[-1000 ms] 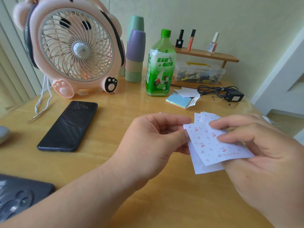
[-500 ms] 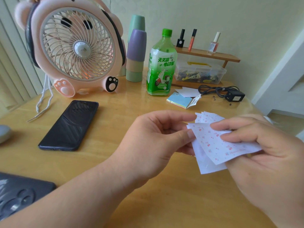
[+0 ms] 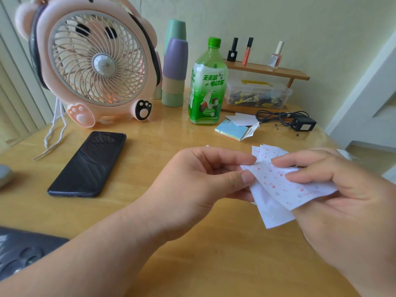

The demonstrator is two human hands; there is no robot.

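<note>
White sticker sheets (image 3: 285, 187), printed with small red marks, are being held just above the wooden tabletop (image 3: 150, 211), between the two hands and well forward of the things standing at the back. Their left edge is being pinched by the left hand (image 3: 199, 185), with the thumb laid on the top sheet and the fingers curled behind it. The other side is being gripped by the right hand (image 3: 342, 200), two of its fingers being pressed onto the printed face. The sheets are being fanned apart, so that a plain white one is being shown below the printed one. A black phone (image 3: 87, 163) is lying flat to the left, in front of a pink bear-shaped fan (image 3: 94, 61). Stacked cups (image 3: 174, 71), a green bottle (image 3: 206, 86), a sticky-note pad (image 3: 232, 130) and a black charger (image 3: 304, 125) are being kept behind.
</note>
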